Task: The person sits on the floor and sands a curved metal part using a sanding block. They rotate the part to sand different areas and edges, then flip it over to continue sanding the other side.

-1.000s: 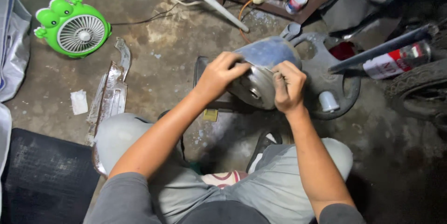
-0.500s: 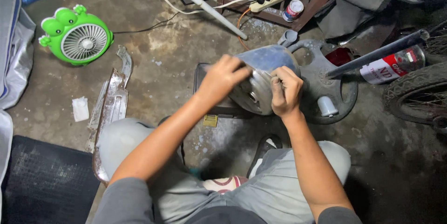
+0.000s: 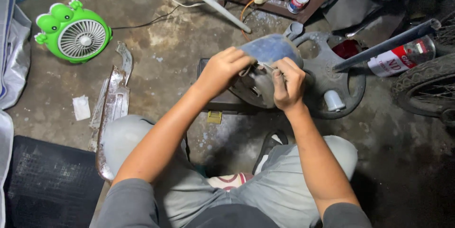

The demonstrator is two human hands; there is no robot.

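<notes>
A round grey metal cover (image 3: 265, 74), domed and dusty, is held between both hands above a low dark stand (image 3: 222, 102) on the concrete floor (image 3: 180, 43). The left hand (image 3: 222, 69) is closed over the cover's near-left edge, fingers curled down across the rim and the thumb tucked under. The right hand (image 3: 286, 83) is closed against the cover's right face, fingers bunched as if pinching something small; whether a tool or a scrap of abrasive is gripped there cannot be told.

The cover lies directly between the two hands, tilted so that its face is turned towards the right hand and its upper, bluish edge (image 3: 270, 48) points away from the person. No long axis can be given for it, since it is round; its flat plane runs roughly away from the body. Both hands are in contact with it, the left bearing the hold and the right working on the surface.

Just beyond the right hand, a dark plastic wheel cover (image 3: 332, 74) is laid flat on the floor. Further right, a bottle with a red and white label (image 3: 398, 59) is seen. Well to the left of the left hand, a green frog-shaped fan (image 3: 76, 31) and a worn metal trim piece (image 3: 111, 107) are placed.
</notes>
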